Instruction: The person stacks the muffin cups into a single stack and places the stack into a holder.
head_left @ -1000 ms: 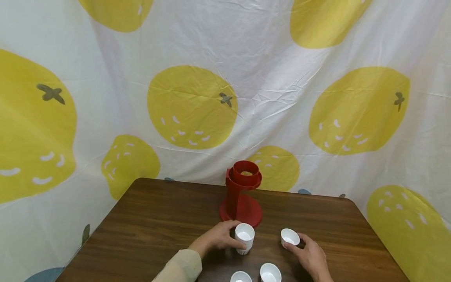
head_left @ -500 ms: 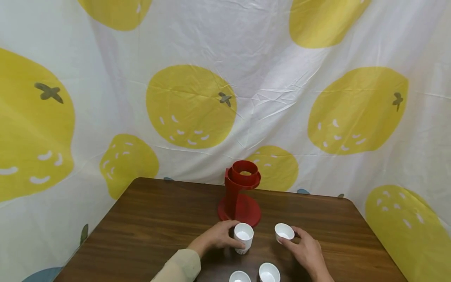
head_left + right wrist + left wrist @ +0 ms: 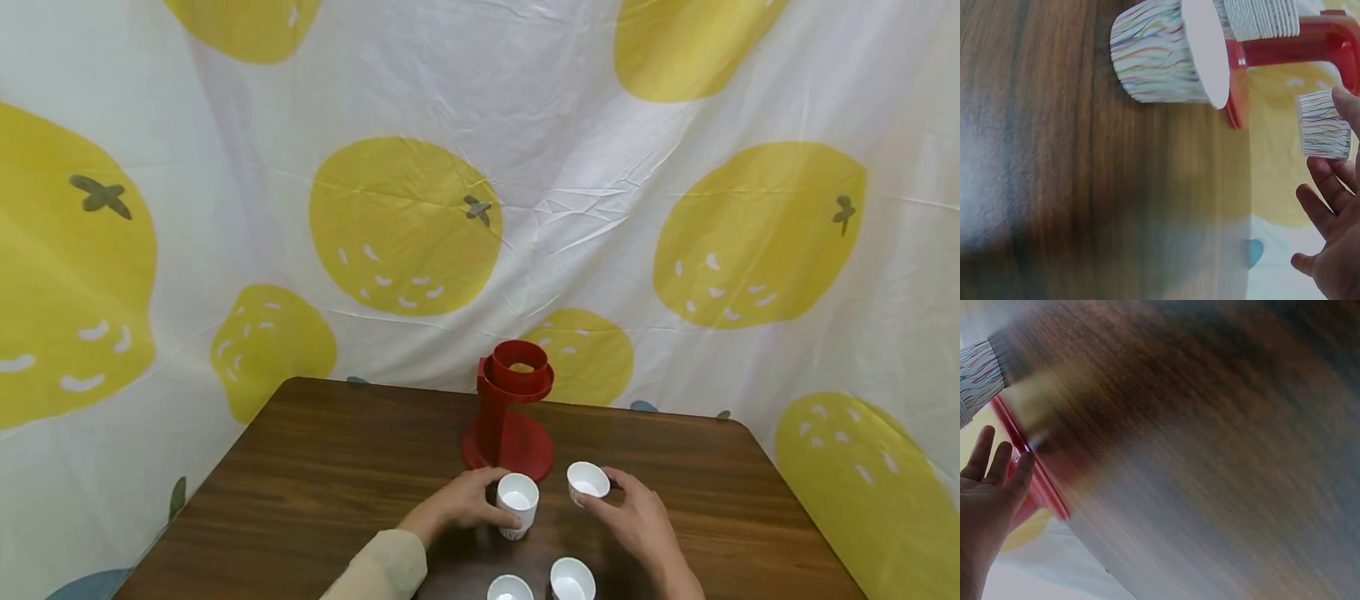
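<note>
My left hand (image 3: 476,500) holds a short stack of white paper cups (image 3: 517,504) upright on the table, thumb and fingers around its side. In the left wrist view, several straight fingers of the left hand (image 3: 994,500) show near the patterned lowest cup (image 3: 979,378). My right hand (image 3: 633,517) pinches a single small paper cup (image 3: 587,481) between thumb and fingers, mouth up, raised to the right of the stack. Thin coloured wavy lines cover the held cup (image 3: 1324,125) in the right wrist view. There, ridged nested rims show on the stack (image 3: 1263,19).
Two more white cups, a left one (image 3: 510,588) and a right one (image 3: 573,580), stand at the near edge of view. Behind the stack rises a red stand (image 3: 495,417) with a ring holder on a round base. A lemon-print cloth (image 3: 570,150) hangs behind the wooden table (image 3: 360,442).
My right hand has carried its cup leftward and slightly away from me, closer to the stack. The left hand and its stack have stayed in place.
</note>
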A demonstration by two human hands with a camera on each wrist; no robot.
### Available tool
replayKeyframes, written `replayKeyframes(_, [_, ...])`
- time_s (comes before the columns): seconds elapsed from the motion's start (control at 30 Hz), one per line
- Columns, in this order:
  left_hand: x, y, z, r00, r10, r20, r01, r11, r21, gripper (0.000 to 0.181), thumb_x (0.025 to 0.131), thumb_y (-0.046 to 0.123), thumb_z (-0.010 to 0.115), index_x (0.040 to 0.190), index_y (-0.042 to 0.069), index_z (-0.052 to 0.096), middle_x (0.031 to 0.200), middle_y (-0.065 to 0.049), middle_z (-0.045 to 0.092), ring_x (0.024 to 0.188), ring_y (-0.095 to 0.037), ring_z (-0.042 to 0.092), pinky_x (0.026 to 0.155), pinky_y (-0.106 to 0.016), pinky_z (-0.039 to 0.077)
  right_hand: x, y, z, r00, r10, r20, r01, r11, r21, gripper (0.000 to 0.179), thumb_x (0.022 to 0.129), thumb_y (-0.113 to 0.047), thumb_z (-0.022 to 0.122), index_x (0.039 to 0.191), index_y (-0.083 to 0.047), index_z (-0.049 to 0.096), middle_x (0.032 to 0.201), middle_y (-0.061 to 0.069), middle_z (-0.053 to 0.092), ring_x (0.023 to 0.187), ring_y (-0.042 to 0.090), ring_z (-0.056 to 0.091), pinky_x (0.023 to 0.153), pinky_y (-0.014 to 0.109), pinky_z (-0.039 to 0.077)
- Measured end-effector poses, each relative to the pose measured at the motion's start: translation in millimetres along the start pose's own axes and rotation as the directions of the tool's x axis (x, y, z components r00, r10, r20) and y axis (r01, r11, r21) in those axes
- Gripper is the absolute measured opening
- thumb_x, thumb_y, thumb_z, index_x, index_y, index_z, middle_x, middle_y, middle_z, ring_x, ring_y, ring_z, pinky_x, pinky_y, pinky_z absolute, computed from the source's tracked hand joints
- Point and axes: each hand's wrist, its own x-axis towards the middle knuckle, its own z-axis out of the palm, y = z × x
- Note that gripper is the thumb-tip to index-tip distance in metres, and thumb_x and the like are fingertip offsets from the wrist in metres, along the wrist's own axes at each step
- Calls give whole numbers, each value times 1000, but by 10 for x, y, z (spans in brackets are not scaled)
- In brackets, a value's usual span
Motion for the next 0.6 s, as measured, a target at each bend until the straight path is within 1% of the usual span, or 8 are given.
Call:
replayKeyframes(0.13, [-5, 3, -1, 1000, 4, -1, -4, 1000, -11, 58, 75, 31, 88, 126, 18, 63, 106, 12, 63, 103, -11, 56, 96, -38, 44, 10, -83, 8, 1000, -11, 9, 11, 1000, 27, 60, 76, -43, 85, 120, -4, 68, 112, 9, 69, 107, 27, 62, 92, 49, 45])
replayKeyframes(0.3, [-20, 26, -8, 1000, 20, 2, -20, 1000, -17, 56, 75, 30, 88, 124, 18, 63, 105, 11, 63, 101, -11, 57, 95, -37, 45, 15, -174, 23, 1000, -1, 28, -1, 998, 56, 62, 76, -41, 85, 122, -2, 66, 115, 12, 68, 108, 29, 61, 93, 50, 45])
replayKeyframes(0.47, [-26, 33, -11, 999, 46, -3, -46, 999, -3, 55, 75, 30, 88, 123, 17, 64, 104, 11, 63, 100, -10, 57, 94, -35, 45, 23, -245, 60, 999, 10, 48, -14, 997, 81, 62, 77, -40, 85, 122, -3, 66, 117, 11, 67, 109, 29, 60, 93, 51, 45])
replayKeyframes(0.6, [-31, 33, -13, 999, 48, -2, -48, 999, -4, 56, 75, 30, 87, 124, 16, 63, 105, 11, 64, 100, -10, 57, 94, -36, 46, 26, -291, 103, 998, 13, 56, -18, 996, 87, 61, 77, -40, 85, 122, -4, 66, 116, 10, 67, 109, 29, 60, 93, 51, 45])
